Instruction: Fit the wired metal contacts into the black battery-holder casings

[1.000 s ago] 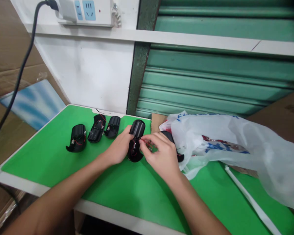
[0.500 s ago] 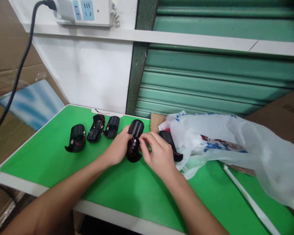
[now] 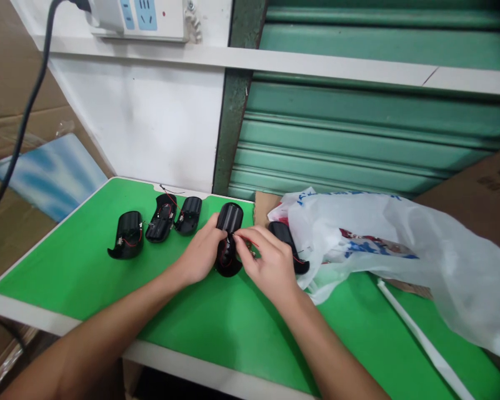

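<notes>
A black plastic housing (image 3: 230,218) with thin wires inside stands near the middle of the green tabletop. My left hand (image 3: 204,249) grips it from the left, thumb on its inner side. At its right edge my right hand (image 3: 269,258) pinches with thumb and forefinger; a red wire shows by these fingers, though the fingertips partly hide what they hold. Left of my hands lie similar black housings with red wires: one (image 3: 129,230) at the far left, one (image 3: 161,219) in between, and one (image 3: 189,215) nearest. Another black housing (image 3: 284,236) rests behind my right hand.
A translucent plastic bag (image 3: 383,222) covers the table's right back, touching the housing there. A white strip (image 3: 420,339) lies at the right front. Behind are a green shutter (image 3: 337,122) and a white power strip (image 3: 158,19) with a black cable (image 3: 33,105). Cardboard stands at both sides.
The right fingertips have shifted slightly left, closer in over the black housing. The left hand keeps its hold. The whole view has moved a little.
</notes>
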Tool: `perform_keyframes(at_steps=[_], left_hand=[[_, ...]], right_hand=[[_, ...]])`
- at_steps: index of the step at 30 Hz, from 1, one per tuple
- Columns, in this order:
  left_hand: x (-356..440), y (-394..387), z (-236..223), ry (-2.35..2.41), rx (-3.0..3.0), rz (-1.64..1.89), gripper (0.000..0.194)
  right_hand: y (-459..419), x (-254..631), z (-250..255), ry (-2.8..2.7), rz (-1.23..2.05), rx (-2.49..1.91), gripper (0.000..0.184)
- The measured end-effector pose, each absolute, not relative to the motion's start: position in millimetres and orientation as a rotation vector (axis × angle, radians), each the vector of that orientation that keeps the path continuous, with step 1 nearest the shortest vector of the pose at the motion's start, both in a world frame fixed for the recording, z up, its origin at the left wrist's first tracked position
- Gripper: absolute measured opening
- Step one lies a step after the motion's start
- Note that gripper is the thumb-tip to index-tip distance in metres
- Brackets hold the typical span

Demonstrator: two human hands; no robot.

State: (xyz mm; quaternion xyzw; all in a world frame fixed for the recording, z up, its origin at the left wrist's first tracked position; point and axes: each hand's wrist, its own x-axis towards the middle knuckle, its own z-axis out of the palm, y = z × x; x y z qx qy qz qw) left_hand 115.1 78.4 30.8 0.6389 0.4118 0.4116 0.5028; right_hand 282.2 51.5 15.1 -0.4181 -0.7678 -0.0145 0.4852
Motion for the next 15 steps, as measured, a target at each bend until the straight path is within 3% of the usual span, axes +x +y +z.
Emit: perform_keyframes(at_steps=[15], left_hand=[[111, 78, 42, 0.873, 1.678, 0.918, 0.056]], right_hand=[[52, 281, 22, -1.580, 0.322, -1.131, 0.029]])
